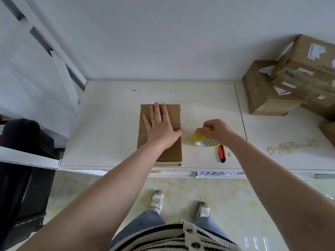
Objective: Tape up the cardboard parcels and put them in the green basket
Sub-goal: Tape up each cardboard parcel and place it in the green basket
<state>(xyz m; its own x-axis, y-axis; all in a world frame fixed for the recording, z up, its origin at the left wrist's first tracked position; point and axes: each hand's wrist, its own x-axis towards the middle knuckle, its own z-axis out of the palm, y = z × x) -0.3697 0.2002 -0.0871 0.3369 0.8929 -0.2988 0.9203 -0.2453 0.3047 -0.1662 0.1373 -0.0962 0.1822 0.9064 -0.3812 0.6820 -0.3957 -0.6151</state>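
A flat brown cardboard parcel (pixel 174 151) lies on the white table (pixel 108 127), its near end at the table's front edge. My left hand (pixel 160 125) presses flat on its top, fingers straight and spread. To the right of the parcel, my right hand (pixel 216 131) grips a yellow roll of tape (pixel 204 140) that stands on the table. A clear strip of tape seems to stretch from the roll to the parcel's right edge by my left thumb. No green basket is in view.
A red and black utility knife (pixel 222 153) lies just right of the tape roll. Several used cardboard boxes (pixel 282 86) are stacked at the table's far right. A dark object (pixel 23 142) stands left of the table. My feet are on the tiled floor below.
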